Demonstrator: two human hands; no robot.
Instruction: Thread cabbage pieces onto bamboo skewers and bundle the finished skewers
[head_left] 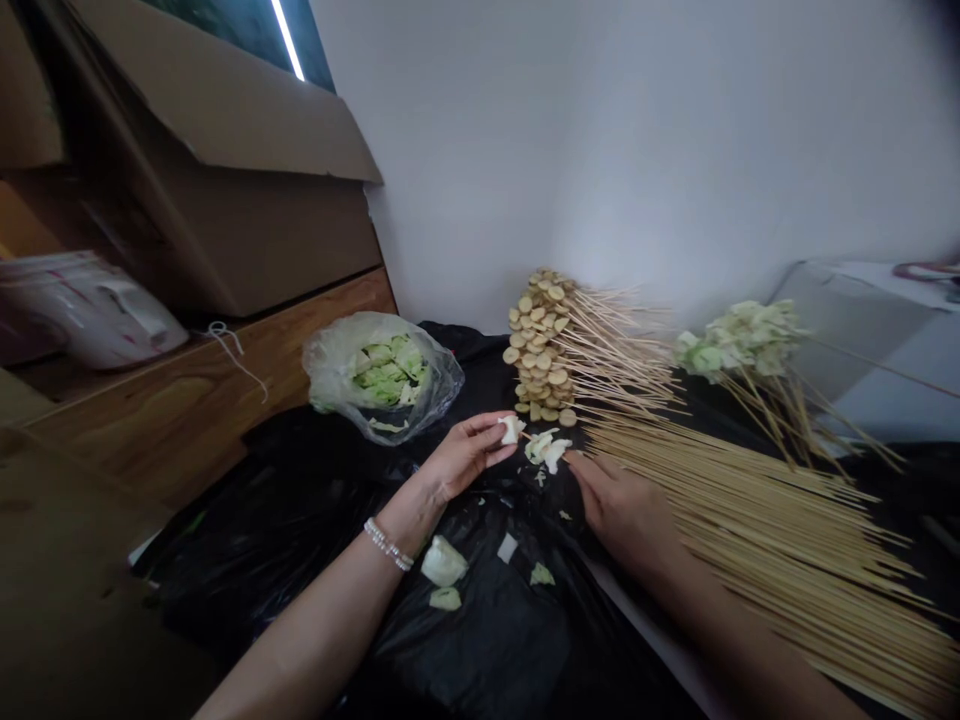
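Observation:
My left hand [469, 452] pinches a pale piece of cabbage [511, 430] at the tip of a thin wooden skewer [526, 437]. Several cabbage pieces [550, 450] are threaded on that skewer, just in front of my right hand [621, 498], whose fingers are closed around it. Loose cabbage pieces [444, 562] and small scraps lie on the black plastic sheet [517, 630] below my hands. Behind my left hand stands an open clear plastic bag [330, 365] with cut cabbage leaves [391, 368] inside.
Skewered potato slices [541, 345] are stacked against the wall. Bare skewers [780, 530] lie spread at the right, with finished cabbage skewers [742, 340] behind them. A cardboard box [247, 220] and a white tub [97, 310] stand on wood at the left.

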